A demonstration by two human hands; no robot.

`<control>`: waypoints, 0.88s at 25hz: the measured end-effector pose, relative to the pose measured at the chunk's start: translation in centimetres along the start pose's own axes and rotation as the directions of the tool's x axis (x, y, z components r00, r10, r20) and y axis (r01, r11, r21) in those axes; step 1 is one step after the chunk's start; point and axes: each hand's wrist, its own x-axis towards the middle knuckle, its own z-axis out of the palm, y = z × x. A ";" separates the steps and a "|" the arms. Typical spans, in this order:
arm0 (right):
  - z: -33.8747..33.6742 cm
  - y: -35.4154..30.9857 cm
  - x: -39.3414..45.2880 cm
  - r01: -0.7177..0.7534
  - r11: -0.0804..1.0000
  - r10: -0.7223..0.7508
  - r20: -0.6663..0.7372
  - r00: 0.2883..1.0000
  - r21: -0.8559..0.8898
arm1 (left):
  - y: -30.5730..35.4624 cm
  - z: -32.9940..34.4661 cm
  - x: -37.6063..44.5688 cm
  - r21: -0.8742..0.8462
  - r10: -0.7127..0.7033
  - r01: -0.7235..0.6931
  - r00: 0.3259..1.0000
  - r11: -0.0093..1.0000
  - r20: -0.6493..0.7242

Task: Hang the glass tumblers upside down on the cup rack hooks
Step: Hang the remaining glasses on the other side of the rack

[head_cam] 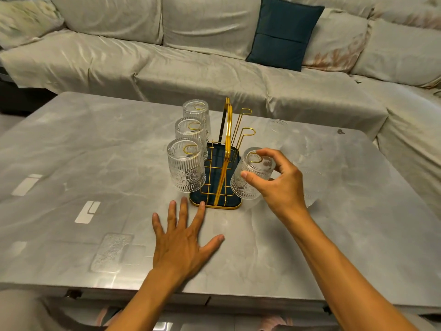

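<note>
Centrally in the frame, a gold wire cup rack (pixel 226 149) with a dark blue drip tray (pixel 216 204) stands on the grey marbled surface (pixel 95 163). Three ribbed glass tumblers hang upside down on its left-side hooks, in a row running away from the camera: the nearest tumbler (pixel 186 166), the middle tumbler (pixel 191 133) behind it, and the far tumbler (pixel 196 114) toward the sofa. On the rack's right side, the right hand (pixel 274 180) grips a fourth tumbler (pixel 250 174), also upside down, with thumb on its near side and fingers curled over its base; a gold hook loop shows through the glass, so the tumbler sits over the nearest right hook. Two empty hooks (pixel 245 123) rise behind it, tilted to the right. Faint glassy shapes lie to the right of that hand, too blurred to identify. The left hand (pixel 183 242) lies flat on the surface, palm down, fingers spread wide, holding nothing; its fingertips reach just beside the tray's near-left corner. Across the upper frame, a grey covered sofa (pixel 191 63) runs behind the surface, with a dark teal cushion (pixel 284 32) leaning on its backrest at upper right.
</note>
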 end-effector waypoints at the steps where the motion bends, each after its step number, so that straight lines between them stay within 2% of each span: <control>1: 0.1 0.1 0.0 -0.010 1.000 0.010 0.006 1.000 0.007 | 0.1 0.0 0.0 0.005 0.002 -0.002 1.000 1.000 0.003; 5: -0.7 0.3 -0.9 0.008 1.000 -0.009 0.053 0.999 0.019 | 0.0 -0.4 -0.2 0.004 -0.006 0.006 1.000 1.000 0.011; 6: -1.4 1.0 -1.9 0.025 1.000 -0.025 -0.021 0.999 0.016 | 0.1 -0.5 -0.3 0.006 -0.001 0.000 1.000 1.000 0.017; 7: -2.4 2.1 -3.2 0.016 0.999 -0.011 -0.155 0.988 0.030 | 0.1 -0.6 -0.3 0.009 0.004 -0.004 1.000 1.000 0.022; 9: -4.2 4.7 -5.6 -0.128 0.982 0.173 -0.408 0.897 0.135 | 0.3 -0.8 -0.3 0.013 0.001 -0.001 1.000 1.000 0.024; 10: -4.8 6.0 -6.2 -0.254 0.949 0.312 -0.420 0.852 0.189 | 0.4 -0.8 -0.4 0.018 0.007 -0.007 1.000 1.000 0.030; 12: -4.8 8.1 -5.9 -0.458 0.880 0.473 -0.308 0.825 0.127 | 0.4 -1.0 -0.4 0.022 0.008 -0.009 0.999 1.000 0.042; 14: -4.3 9.3 -4.6 -0.516 0.856 0.494 -0.242 0.835 -0.033 | 0.6 -1.2 -0.4 0.027 0.000 -0.002 0.999 1.000 0.054; 18: -4.3 10.5 -3.1 -0.488 0.872 0.459 -0.306 0.834 -0.021 | 0.9 -1.4 -0.4 0.044 -0.013 0.010 0.998 0.999 0.069; 22: -6.0 9.4 -2.6 -0.345 0.931 0.364 -0.201 0.910 0.123 | 0.9 -1.4 -0.4 0.048 -0.019 0.015 0.997 0.999 0.073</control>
